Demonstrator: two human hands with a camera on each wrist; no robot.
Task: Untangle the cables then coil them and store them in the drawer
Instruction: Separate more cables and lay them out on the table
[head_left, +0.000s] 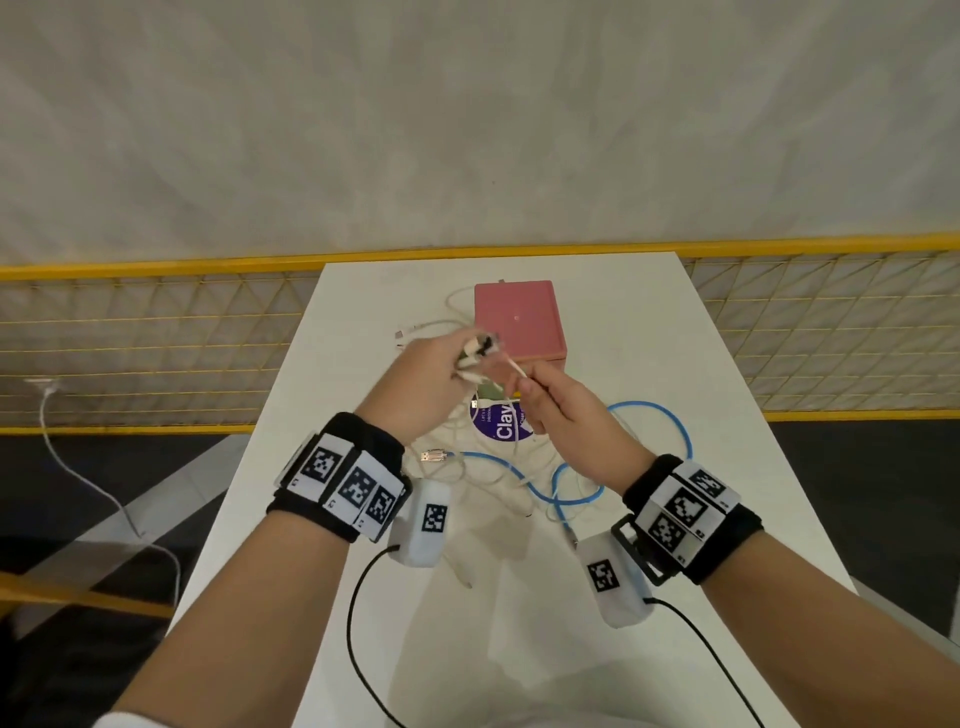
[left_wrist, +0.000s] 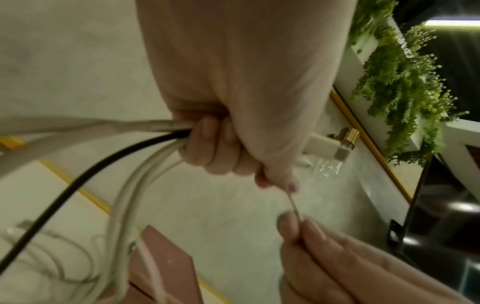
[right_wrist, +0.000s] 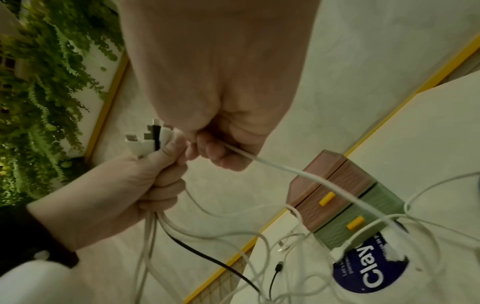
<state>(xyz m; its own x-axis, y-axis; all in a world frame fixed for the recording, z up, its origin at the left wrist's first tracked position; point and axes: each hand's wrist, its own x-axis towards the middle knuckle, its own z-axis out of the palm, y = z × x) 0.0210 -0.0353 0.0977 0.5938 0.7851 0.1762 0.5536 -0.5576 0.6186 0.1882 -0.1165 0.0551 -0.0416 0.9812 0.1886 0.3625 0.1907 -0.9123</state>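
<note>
The left hand is clenched around a bundle of cables, several white ones and one black, held in the air above the table, in front of the small drawer unit. The plugs of the bundle stick out of the top of the fist and point up and away from the person; below the fist the long axis of the bundle runs downward, and the strands spread out to the table.

The right hand is just beside the left one, on the side of the person's right. Its thumb and fingers pinch one white cable. A short stretch of this cable is tight between the two hands; the rest runs away from the right hand, across the front of the drawer unit, down to the loose cables on the table.

A blue cable lies in loops on the table, nearer to the person than the drawer unit. A round purple sticker lies directly before the drawers.
</note>
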